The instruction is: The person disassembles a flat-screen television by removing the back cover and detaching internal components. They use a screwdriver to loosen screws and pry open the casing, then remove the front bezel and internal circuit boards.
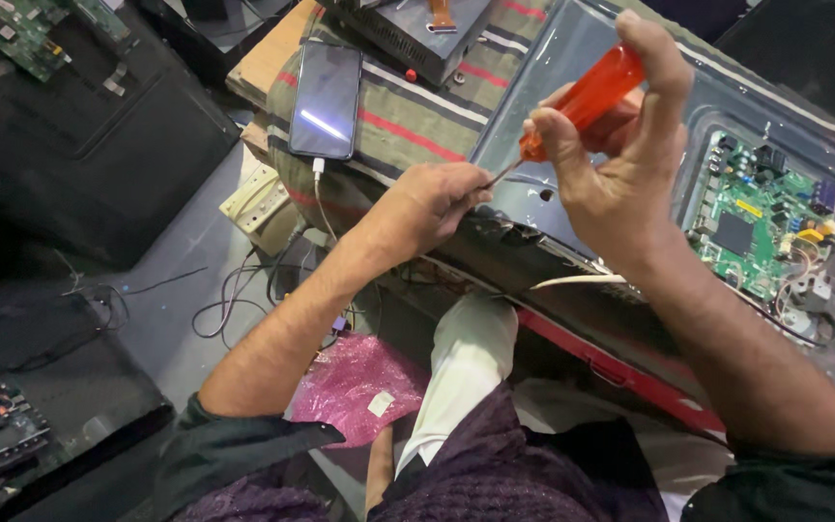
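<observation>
My right hand [620, 155] grips the orange handle of a screwdriver [582, 97], tilted so its metal tip points down-left to the edge of a dark flat-screen panel back [553, 97]. My left hand [437, 198] rests on that panel edge with fingertips pinched around the screwdriver's tip. A green circuit board [761, 227] sits exposed in the panel's back at the right. A white flat cable [577, 281] pokes out from the panel's lower edge.
A phone [326, 97] on a white charging cable lies on a striped cloth [408, 121]. A black box [417, 34] sits behind it. A pink bag [359, 387] and loose wires lie on the floor. More circuit boards [21, 34] sit at the left.
</observation>
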